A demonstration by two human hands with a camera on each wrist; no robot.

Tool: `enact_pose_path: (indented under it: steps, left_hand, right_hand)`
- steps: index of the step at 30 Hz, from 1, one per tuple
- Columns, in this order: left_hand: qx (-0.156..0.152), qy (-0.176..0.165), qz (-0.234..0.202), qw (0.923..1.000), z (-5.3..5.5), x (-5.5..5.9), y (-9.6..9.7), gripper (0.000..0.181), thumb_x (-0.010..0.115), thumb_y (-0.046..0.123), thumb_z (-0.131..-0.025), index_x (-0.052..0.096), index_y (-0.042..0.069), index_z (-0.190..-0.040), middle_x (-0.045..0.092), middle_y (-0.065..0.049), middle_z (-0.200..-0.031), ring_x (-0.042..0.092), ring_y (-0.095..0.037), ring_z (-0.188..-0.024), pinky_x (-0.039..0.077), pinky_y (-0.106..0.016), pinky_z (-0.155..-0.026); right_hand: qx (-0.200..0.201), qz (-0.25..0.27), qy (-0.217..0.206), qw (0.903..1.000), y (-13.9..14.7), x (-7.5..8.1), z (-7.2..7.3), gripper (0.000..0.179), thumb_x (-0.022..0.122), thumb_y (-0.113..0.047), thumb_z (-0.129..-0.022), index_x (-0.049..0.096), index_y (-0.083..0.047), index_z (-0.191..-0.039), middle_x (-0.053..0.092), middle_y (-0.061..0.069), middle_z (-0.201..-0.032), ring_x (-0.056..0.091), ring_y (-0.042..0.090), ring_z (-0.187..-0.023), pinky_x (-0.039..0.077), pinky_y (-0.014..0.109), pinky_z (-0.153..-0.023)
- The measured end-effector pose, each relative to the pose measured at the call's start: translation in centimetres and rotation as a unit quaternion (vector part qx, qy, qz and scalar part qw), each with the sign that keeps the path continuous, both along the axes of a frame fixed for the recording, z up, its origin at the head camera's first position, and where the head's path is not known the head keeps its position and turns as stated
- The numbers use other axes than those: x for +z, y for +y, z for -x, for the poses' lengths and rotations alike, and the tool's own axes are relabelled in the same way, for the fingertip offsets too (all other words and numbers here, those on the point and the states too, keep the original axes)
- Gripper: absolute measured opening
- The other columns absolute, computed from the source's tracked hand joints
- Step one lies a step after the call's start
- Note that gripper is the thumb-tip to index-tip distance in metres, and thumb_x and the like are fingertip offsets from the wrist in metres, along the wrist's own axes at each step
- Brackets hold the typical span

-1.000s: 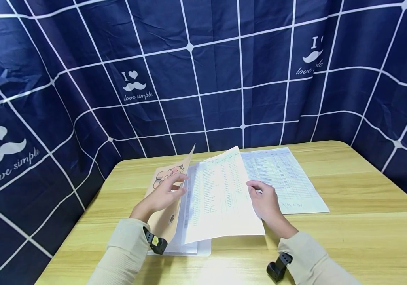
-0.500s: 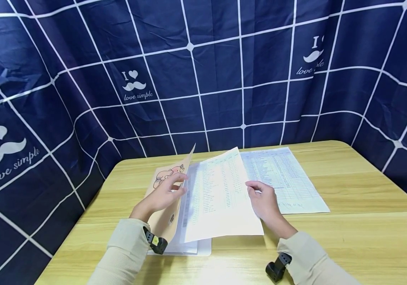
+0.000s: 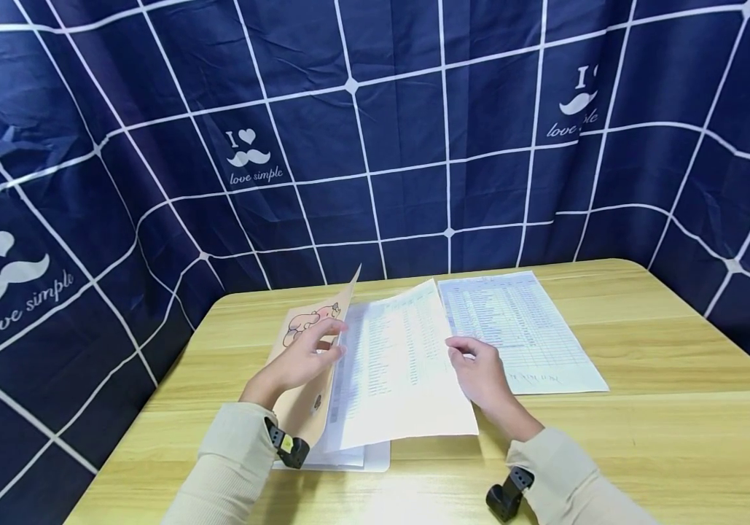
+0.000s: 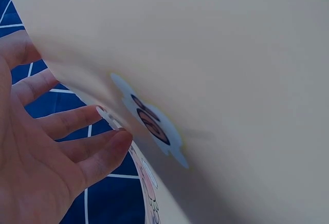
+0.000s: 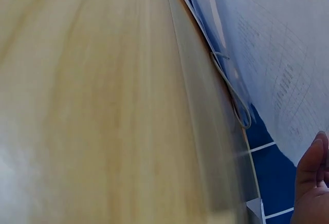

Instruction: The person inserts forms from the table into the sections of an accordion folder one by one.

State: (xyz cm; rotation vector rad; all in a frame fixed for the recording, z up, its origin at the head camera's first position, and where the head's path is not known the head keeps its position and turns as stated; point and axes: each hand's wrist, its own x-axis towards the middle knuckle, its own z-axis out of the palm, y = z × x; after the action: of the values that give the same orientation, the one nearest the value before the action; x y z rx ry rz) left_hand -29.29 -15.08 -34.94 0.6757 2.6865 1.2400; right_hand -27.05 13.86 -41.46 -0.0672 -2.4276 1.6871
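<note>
My left hand holds up the front cover of a folder, beige with cartoon drawings. In the left wrist view, fingers and thumb meet the edge of this raised cover, which has a sticker on it. My right hand pinches the right edge of a white sheet printed with a table. That sheet is tilted and slightly bowed, its left side over the folder's inner pages beside the cover. In the right wrist view the right thumb is at the sheet's edge.
A second printed sheet, with handwriting near its lower edge, lies flat on the wooden table to the right. Thin wire-like loop shows by the folder's edge in the right wrist view. A blue checked curtain hangs behind the table.
My right hand has moved slightly left with the pinched sheet, whose top corner has come lower and left. More of the flat sheet shows. The left hand and cover stay put.
</note>
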Motion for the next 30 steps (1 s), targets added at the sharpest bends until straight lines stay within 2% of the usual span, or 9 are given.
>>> enact_pose_path:
  steps: [5,12,25,30]
  left_hand:
    - [-0.012,0.004,-0.007,0.9999,-0.01,-0.09,-0.05,0.038,0.052,0.015,-0.092,0.048,0.005,-0.129,0.047,-0.014,-0.135,0.057,-0.034,-0.109,0.048,-0.044,-0.093]
    - [0.008,-0.007,-0.002,0.9999,-0.01,-0.05,0.01,0.039,0.053,0.016,-0.092,0.048,0.009,-0.130,0.047,-0.011,-0.136,0.057,-0.031,-0.111,0.047,-0.043,-0.094]
    - [0.015,-0.009,0.008,0.9998,-0.16,0.28,0.09,0.039,0.053,0.018,-0.092,0.049,0.011,-0.130,0.047,-0.011,-0.137,0.057,-0.031,-0.110,0.049,-0.043,-0.092]
    - [0.017,-0.006,0.011,0.9998,-0.15,0.32,0.10,0.039,0.053,0.018,-0.091,0.049,0.011,-0.130,0.048,-0.012,-0.137,0.057,-0.031,-0.111,0.049,-0.044,-0.092]
  right_hand:
    - [0.024,0.001,-0.009,0.9997,-0.15,-0.05,-0.17,0.026,0.051,-0.010,-0.095,0.063,-0.001,-0.116,0.062,0.016,-0.112,0.058,0.029,-0.110,0.050,0.039,-0.090]
    - [0.038,0.005,-0.025,0.9990,-0.34,-0.03,-0.23,0.026,0.051,-0.010,-0.094,0.063,-0.001,-0.116,0.060,0.015,-0.113,0.057,0.029,-0.113,0.048,0.042,-0.095]
    - [0.063,-0.004,-0.032,0.9975,-0.74,0.30,-0.47,0.030,0.046,-0.007,-0.095,0.061,0.000,-0.120,0.057,0.019,-0.125,0.051,0.033,-0.120,0.045,0.045,-0.098]
    - [0.070,-0.021,-0.042,0.9964,-0.88,0.37,-0.47,0.032,0.045,-0.006,-0.093,0.062,-0.002,-0.121,0.057,0.017,-0.126,0.051,0.025,-0.113,0.046,0.036,-0.089]
